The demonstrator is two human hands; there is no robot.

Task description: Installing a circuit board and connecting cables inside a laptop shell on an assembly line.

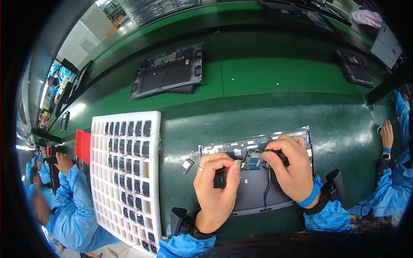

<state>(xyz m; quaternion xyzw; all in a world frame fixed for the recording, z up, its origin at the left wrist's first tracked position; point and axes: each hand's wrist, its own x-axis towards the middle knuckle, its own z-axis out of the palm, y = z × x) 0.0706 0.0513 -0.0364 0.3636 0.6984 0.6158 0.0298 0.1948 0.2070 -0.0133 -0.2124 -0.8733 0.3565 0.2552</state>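
An opened laptop chassis (pixel 245 195) lies on the green bench in front of me, its dark battery area toward me. A blue and black circuit board (pixel 254 160) sits in its upper middle part. My right hand (pixel 291 165) is closed at the board's right edge, thumb on top and fingers behind. With thumb and index finger, my left hand (pixel 216 182) pinches at the board's left side. A bit of red and a black part show beside those fingers, but what they hold is hidden. A black cable (pixel 267 189) runs down the chassis from the board.
A white foam tray (pixel 157 172) with rows of small black wired parts stands left, beside a red bin (pixel 82 146). Between tray and laptop lies a small black part (pixel 187 166). More opened laptops (pixel 167 71) rest on the green line beyond. Co-workers (pixel 77 210) sit on both sides.
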